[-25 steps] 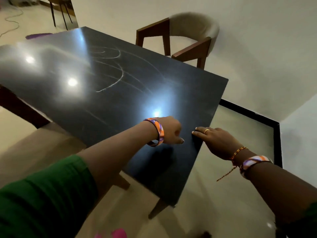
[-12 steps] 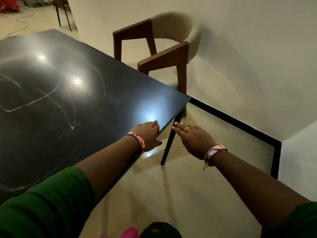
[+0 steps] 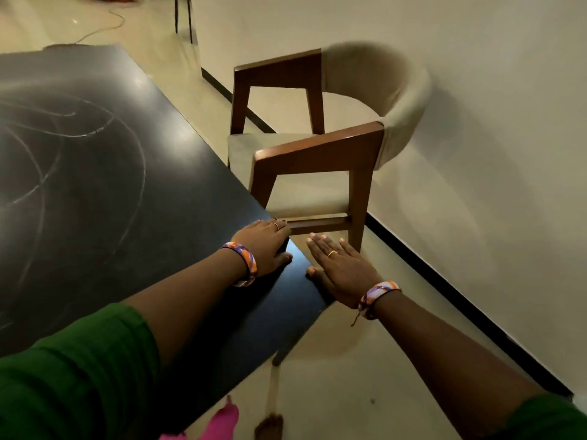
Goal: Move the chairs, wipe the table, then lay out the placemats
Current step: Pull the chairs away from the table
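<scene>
The chair (image 3: 320, 154) looks closer and bigger than before. It stands at the table's (image 3: 95, 185) far side by the wall (image 3: 476, 90), its open front facing the table. The left hand (image 3: 265, 242) lies flat at the table's corner. The right hand (image 3: 340, 268) is flat, fingers straight. The chair's legs are partly hidden.

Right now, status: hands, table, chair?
Left hand flat on the black table edge. Right hand open at the table corner. Armchair untouched, close beside the table. Wipe streaks on top; no placemats.
</scene>
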A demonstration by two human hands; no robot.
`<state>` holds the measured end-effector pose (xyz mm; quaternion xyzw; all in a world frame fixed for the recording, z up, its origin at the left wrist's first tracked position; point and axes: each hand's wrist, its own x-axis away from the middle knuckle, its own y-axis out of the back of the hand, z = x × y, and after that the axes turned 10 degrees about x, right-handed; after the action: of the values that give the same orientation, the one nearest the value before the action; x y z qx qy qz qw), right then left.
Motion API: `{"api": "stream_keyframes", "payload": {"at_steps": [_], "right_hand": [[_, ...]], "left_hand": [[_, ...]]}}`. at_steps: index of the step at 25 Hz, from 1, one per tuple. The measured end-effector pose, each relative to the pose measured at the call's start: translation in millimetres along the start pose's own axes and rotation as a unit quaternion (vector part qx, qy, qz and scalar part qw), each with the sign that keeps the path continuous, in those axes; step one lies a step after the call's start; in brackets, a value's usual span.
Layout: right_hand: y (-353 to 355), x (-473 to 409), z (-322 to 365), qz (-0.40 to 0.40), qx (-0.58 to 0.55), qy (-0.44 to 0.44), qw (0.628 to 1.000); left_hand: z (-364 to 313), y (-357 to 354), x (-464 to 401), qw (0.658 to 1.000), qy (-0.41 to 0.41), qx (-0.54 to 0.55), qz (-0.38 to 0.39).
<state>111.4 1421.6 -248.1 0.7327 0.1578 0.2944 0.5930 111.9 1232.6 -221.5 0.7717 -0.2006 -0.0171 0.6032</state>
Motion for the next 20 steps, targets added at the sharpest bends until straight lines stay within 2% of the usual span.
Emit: {"api": "stream_keyframes", "payload": {"at_steps": [4, 10, 13, 15, 19, 20], "right_hand": [[3.1, -51.4, -52.7, 0.009, 0.049, 0.041, 0.998], [24.5, -127.9, -148.8, -0.035, 0.087, 0.120, 0.988], [38.5, -162.1, -219.6, -0.069, 0.118, 0.126, 0.983], [47.3, -181.0, -278.8, -0.085, 0.115, 0.128, 0.981], [57.0, -208.5, -368.8, -0.225, 0.184, 0.219, 0.931], [63.7, -215.8, -385.9, -0.228, 0.180, 0.224, 0.930]], "left_hand": [[10.1, 19.6, -46.6, 0.997, 0.060, -0.022, 0.034], [11.5, 45.6, -123.3, 0.986, 0.157, -0.051, -0.018], [-7.1, 60.7, -180.2, 0.976, 0.207, -0.027, -0.065], [-30.2, 71.5, -230.5, 0.970, 0.235, -0.002, -0.064], [-81.9, 88.4, -325.5, 0.959, 0.272, 0.064, -0.037], [-94.1, 92.9, -345.6, 0.953, 0.288, 0.082, -0.037]]}}
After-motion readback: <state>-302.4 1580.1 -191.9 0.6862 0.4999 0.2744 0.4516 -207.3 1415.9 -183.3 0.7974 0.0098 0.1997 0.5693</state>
